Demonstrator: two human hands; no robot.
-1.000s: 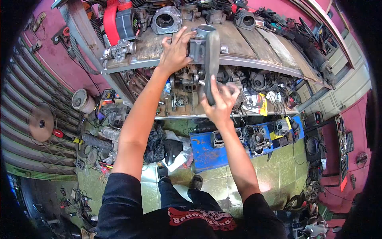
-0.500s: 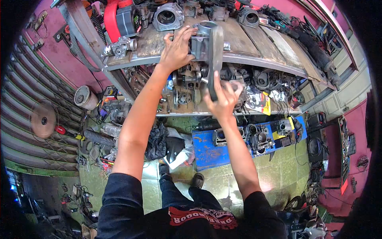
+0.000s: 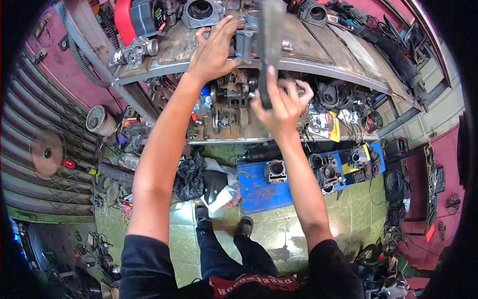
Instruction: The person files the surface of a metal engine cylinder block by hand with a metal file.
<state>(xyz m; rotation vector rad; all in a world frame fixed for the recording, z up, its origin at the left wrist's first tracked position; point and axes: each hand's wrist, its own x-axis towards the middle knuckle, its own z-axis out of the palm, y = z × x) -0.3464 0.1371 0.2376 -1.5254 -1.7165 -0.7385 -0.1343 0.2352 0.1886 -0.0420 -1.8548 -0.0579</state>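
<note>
On the edge of the wooden bench top sits a grey metal engine part [image 3: 243, 44] with a round opening. My left hand [image 3: 213, 52] grips its left side, thumb at the near lower edge and fingers over the top. My right hand [image 3: 283, 105] is closed on the near end of a long flat grey bar [image 3: 271, 37], index finger stretched along it. The bar, smeared by motion, points away from me and overlaps the right side of the engine part, hiding much of it.
A carburetor [image 3: 134, 51] and an engine casing [image 3: 202, 12] stand on the bench top. Greasy parts crowd the lower shelf [image 3: 229, 134]. On the floor, a blue board [image 3: 261, 194] carries a cylinder block [image 3: 275, 171]. A fan [image 3: 47, 153] stands at left.
The bar in my right hand has moved farther away from me, past the top of the view. My left hand keeps its grip on the engine part. The camera view has shifted slightly.
</note>
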